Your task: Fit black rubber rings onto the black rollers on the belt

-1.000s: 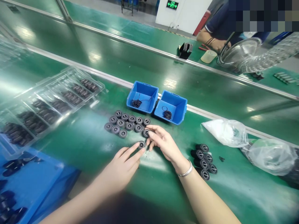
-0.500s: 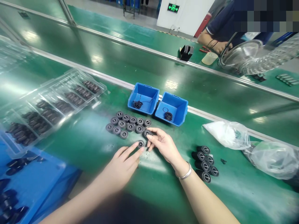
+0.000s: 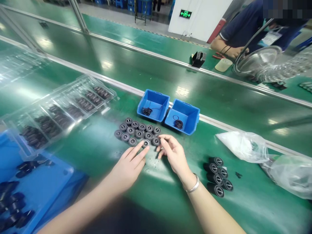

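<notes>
My left hand (image 3: 133, 162) pinches a small black ring-topped cylinder (image 3: 146, 143) between two fingertips, at the front of a cluster of like parts. Next to it stands another black cylinder (image 3: 156, 141), upright on the green bench. My right hand (image 3: 172, 152) is right beside that one, thumb and fingers slightly apart; whether a fingertip still touches it is hard to see. Behind and to the left, several matching cylinders (image 3: 139, 134) stand close together in rows, each with a bright line across its top.
Two blue bins (image 3: 153, 109) (image 3: 182, 113) hold thin black rings. On the right lie several taller black cylinders (image 3: 214, 178) and plastic bags (image 3: 241, 146). A clear compartment tray (image 3: 58, 113) and a blue crate (image 3: 53, 182) with black parts are left. A co-worker (image 3: 229, 48) sits across.
My left hand has brought its cylinder up against the cluster. My right fingers have loosened from the cylinder beside it and drawn slightly right. The camera view has shifted a little.
</notes>
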`<action>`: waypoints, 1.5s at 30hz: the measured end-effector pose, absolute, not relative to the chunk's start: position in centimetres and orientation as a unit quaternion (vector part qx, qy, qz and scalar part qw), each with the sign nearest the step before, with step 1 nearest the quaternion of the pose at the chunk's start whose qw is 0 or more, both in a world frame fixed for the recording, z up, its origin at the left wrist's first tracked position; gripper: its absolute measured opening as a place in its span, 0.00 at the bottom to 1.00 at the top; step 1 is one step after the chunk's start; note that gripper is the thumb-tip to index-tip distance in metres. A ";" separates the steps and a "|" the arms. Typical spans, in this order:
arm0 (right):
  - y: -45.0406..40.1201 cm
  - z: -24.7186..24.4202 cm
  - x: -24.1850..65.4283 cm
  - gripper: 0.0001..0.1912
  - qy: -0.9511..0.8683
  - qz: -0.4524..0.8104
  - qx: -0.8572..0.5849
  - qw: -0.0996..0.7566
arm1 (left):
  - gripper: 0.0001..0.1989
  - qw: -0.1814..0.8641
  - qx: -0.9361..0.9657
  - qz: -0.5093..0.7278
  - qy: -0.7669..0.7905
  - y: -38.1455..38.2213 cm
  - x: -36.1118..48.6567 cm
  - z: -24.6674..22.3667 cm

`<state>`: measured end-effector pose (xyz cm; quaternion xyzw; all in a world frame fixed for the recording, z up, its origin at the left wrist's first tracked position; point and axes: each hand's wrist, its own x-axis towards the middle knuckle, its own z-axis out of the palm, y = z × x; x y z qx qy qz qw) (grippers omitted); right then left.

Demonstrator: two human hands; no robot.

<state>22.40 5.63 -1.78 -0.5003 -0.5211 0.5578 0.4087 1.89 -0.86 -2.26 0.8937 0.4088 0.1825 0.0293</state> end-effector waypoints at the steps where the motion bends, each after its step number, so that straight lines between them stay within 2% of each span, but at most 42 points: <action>1: 5.5 -1.7 22.4 0.13 -0.555 0.509 -0.510 0.417 | 0.13 0.029 0.893 0.183 0.410 -0.8 1.9 -2.3; 5: 5.0 -1.2 22.2 0.10 -0.732 0.239 -0.481 0.419 | 0.13 0.027 0.888 0.193 0.417 -0.8 1.7 -2.4; 8: 5.0 -0.8 21.9 0.15 -0.800 0.151 -0.433 0.388 | 0.13 0.022 0.878 0.217 0.425 -0.9 1.5 -2.0; 12: 5.5 -0.6 21.2 0.14 -0.807 0.113 -0.454 0.360 | 0.11 0.010 0.849 0.260 0.459 -0.3 1.5 -0.9; 16: 5.4 -0.5 21.1 0.13 -0.820 0.076 -0.469 0.320 | 0.11 0.018 0.850 0.242 0.467 0.9 1.8 -0.3; 28: 4.9 -0.6 22.0 0.22 -0.884 0.020 -0.419 0.206 | 0.12 0.044 0.888 0.168 0.427 2.3 1.8 -0.1; 45: 5.2 -0.8 22.1 0.24 -0.891 0.047 -0.404 0.204 | 0.12 0.027 0.898 0.160 0.408 4.1 0.9 0.4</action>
